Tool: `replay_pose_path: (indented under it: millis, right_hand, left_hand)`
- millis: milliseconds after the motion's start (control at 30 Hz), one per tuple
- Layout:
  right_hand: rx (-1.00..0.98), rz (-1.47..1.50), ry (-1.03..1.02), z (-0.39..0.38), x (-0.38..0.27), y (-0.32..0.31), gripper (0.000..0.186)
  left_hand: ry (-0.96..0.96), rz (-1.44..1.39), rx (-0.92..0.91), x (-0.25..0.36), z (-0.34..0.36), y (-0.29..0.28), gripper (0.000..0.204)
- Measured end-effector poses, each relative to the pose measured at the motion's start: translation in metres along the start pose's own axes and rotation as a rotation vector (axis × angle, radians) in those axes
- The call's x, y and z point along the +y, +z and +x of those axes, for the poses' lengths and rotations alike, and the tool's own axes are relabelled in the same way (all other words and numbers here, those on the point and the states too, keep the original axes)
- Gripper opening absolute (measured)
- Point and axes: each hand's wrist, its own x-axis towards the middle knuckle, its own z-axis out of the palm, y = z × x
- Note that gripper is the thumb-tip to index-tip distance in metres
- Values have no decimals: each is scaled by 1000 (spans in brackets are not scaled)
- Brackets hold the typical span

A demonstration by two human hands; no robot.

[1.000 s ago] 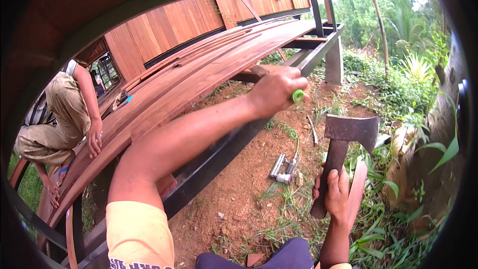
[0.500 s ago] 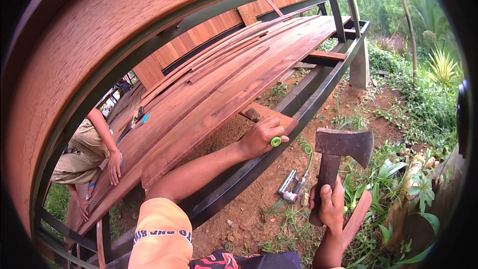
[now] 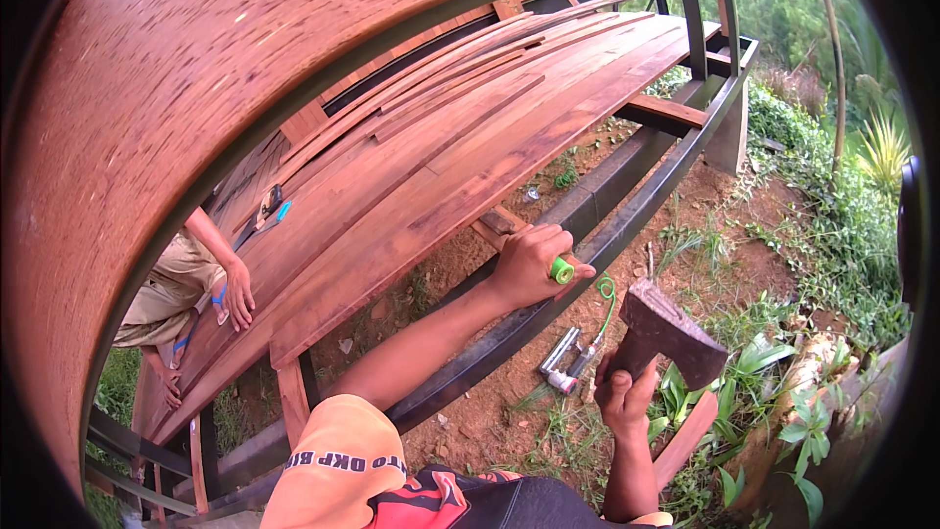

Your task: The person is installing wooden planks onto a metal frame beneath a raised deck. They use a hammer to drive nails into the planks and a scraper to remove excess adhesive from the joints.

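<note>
My left hand (image 3: 534,263) is closed around a tool with a green handle (image 3: 561,270). Its round end sticks out of the fist, and its working end is hidden. The fist is over the black metal beam (image 3: 578,284), beside a short wooden crosspiece (image 3: 502,219) next to the deck boards. In my right hand (image 3: 627,397) is a hatchet (image 3: 676,331), held over the ground to the right of the beam. The hatchet's dark, worn head tilts with its edge to the lower right, and most of the handle is covered by the hand.
Long reddish deck boards (image 3: 431,196) lie across the frame, with loose strips on top. At left a co-worker's hand (image 3: 238,294) rests on them. A nail gun (image 3: 565,362) with a green coiled hose lies on the soil. A wooden rail (image 3: 196,69) curves overhead.
The hatchet has gone from upright to tilted, its head turning down to the right. My left fist still holds the green-handled tool over the beam. The whole view has shifted slightly.
</note>
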Motion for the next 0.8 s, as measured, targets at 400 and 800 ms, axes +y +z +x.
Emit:
replay_pose_path:
  millis: [400, 800]
  right_hand:
    - [-6, 240, 88, -20, 6, 28, 69]
    - [-20, 299, 116, -31, 10, 23, 63]
  left_hand:
    - [73, 21, 114, -5, -9, 0, 63]
    - [109, 10, 133, -4, -8, -1, 63]
